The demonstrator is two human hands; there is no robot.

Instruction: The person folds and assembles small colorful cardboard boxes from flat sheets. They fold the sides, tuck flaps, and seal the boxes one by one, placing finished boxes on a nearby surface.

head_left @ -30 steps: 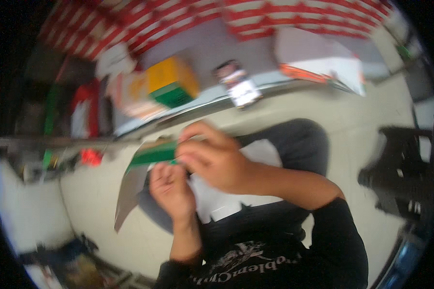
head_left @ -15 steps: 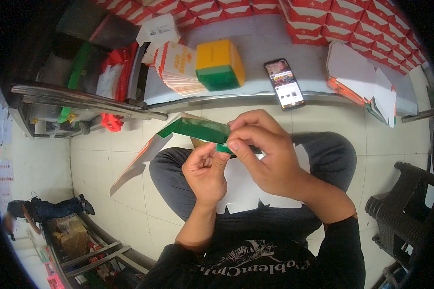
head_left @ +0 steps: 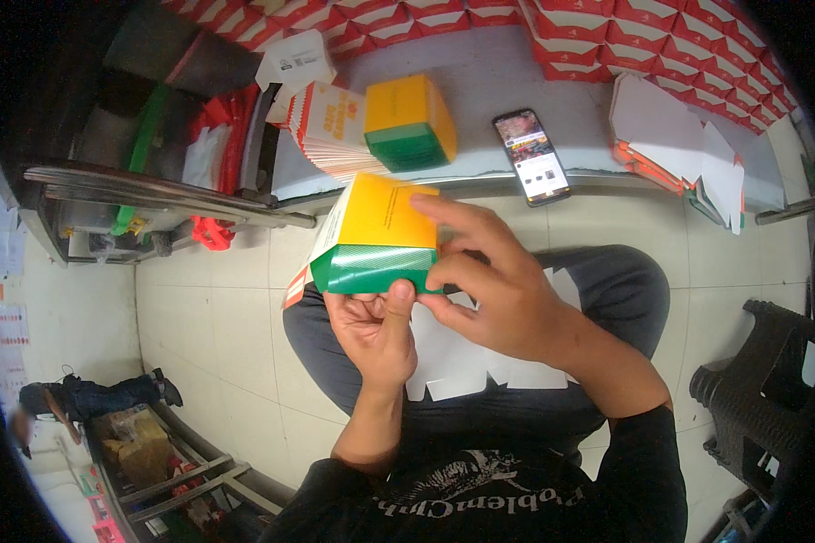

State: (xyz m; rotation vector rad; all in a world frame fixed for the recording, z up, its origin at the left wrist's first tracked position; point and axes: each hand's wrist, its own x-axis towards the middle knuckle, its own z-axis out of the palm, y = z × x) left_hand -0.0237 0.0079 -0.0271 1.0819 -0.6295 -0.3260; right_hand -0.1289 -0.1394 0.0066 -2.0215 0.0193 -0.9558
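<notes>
A partly folded yellow and green paperboard box (head_left: 380,235) is raised above my lap, its pale, orange-striped flap hanging at the left. My left hand (head_left: 373,339) grips the green lower edge, thumb in front and the other fingers underneath. At the box's right-hand corner, the thumb and lower fingers of my right hand (head_left: 507,285) pinch the edge, while its index finger lies along the yellow panel. White flat cardboard blanks (head_left: 457,362) with notched edges rest across my lap below both hands.
On the grey table (head_left: 466,118) ahead stand a formed yellow and green box (head_left: 407,122), a fanned stack of printed blanks (head_left: 330,122) and a phone (head_left: 532,156). More blanks (head_left: 666,140) lie right. Red and white boxes (head_left: 598,41) are piled behind. A dark stool (head_left: 761,385) stands right.
The box has opened from a folded sheet into a box shape and turned so its yellow panel shows. Its long flap has swung back toward it. My right index finger has stretched out.
</notes>
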